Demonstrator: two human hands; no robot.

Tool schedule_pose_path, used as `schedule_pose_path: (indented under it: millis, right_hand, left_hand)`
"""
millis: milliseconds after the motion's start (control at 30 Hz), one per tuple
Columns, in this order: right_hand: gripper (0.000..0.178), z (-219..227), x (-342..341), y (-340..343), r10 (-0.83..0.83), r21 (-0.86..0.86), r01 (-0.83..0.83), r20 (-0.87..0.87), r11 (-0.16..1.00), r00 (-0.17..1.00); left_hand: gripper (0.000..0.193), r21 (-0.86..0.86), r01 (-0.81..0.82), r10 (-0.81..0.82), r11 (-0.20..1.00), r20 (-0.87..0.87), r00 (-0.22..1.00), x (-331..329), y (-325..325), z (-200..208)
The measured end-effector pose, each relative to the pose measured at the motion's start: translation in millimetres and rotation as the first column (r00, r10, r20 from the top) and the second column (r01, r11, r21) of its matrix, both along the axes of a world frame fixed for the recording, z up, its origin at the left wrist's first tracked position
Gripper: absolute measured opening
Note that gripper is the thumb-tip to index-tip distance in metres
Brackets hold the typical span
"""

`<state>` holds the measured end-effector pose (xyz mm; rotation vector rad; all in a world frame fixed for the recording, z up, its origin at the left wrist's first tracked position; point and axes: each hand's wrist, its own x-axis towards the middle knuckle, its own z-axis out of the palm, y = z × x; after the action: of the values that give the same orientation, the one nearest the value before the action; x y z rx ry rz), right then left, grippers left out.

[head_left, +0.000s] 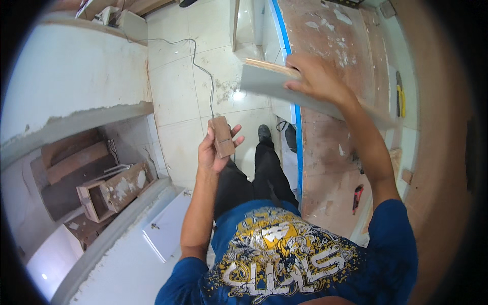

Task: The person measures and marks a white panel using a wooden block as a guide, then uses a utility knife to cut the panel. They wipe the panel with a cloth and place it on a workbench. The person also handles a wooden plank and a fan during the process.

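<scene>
My left hand (208,153) is closed round a small brown wooden block with a slot across its face, which looks like a hand plane (221,137). It is held up over the tiled floor, in front of my legs. My right hand (319,79) grips the upper edge of a long grey-faced board (267,87), thumb on one side and fingers on the other. Pale layered wood shows along the board's top edge. The board slants over the brown worktop (330,137), its left end reaching past the blue-edged front; my right forearm hides part of it.
A red utility knife (358,199) lies on the worktop, and yellow-handled pliers (401,99) lie near its far right side. A thin cable (195,57) crosses the floor. To the left are a plastered ledge (96,113), a wooden box (124,189) and a white panel (165,226).
</scene>
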<state>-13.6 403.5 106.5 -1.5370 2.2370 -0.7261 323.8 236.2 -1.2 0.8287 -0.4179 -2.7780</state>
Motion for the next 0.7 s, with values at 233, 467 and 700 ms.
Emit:
schedule_pose_path:
  millis: [233, 467, 700]
  right_hand:
    - [0.038, 39.0, 141.9, 53.2, -0.429, -0.179, 0.397, -0.209, 0.9, 0.879]
    - [0.038, 12.1, 194.3, 42.1, -0.595, -0.381, 0.483, -0.276, 0.789, 0.755]
    - [0.041, -51.8, 237.4, 38.4, -0.689, -0.276, 0.636, -0.384, 0.721, 0.614]
  left_hand:
    - [0.055, 0.2, 0.041, 0.002, 0.979, -0.211, 0.978, -12.6, -24.6, 35.2]
    - [0.055, 0.126, 0.374, -0.281, 0.919, -0.455, 0.845, -61.6, -47.6, 87.2]
    - [0.053, -0.113, 0.615, -0.617, 0.781, -0.291, 0.731, -92.9, -76.1, 71.7]
